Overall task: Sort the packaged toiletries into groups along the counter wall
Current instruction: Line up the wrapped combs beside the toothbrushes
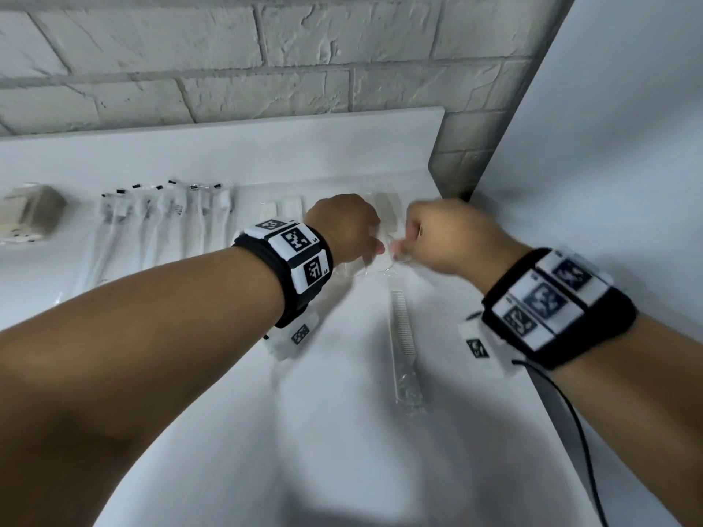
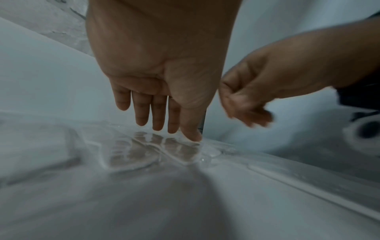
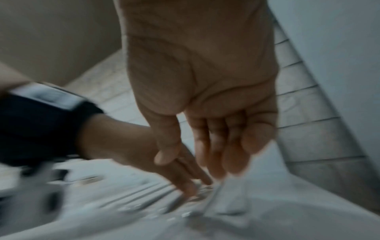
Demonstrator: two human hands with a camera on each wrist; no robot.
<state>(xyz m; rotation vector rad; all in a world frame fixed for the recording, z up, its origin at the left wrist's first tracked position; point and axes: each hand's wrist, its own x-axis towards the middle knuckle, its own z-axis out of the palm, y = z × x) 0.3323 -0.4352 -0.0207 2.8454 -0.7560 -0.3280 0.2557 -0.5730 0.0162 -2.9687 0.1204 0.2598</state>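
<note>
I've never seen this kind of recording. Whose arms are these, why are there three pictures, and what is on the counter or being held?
There is no machine here. These are a person's bare left hand and right hand, wearing marker-patterned wristbands. The wide picture comes from a camera on the head, looking down. The other two come from a camera on each wrist, looking along the palm. On the white counter, by the brick wall, lie a row of wrapped toothbrushes, a wrapped comb and, under the hands, a clear packet. The left hand's straight fingers touch that packet, which lies flat. The right hand is blurred and seems to hold nothing.
</note>
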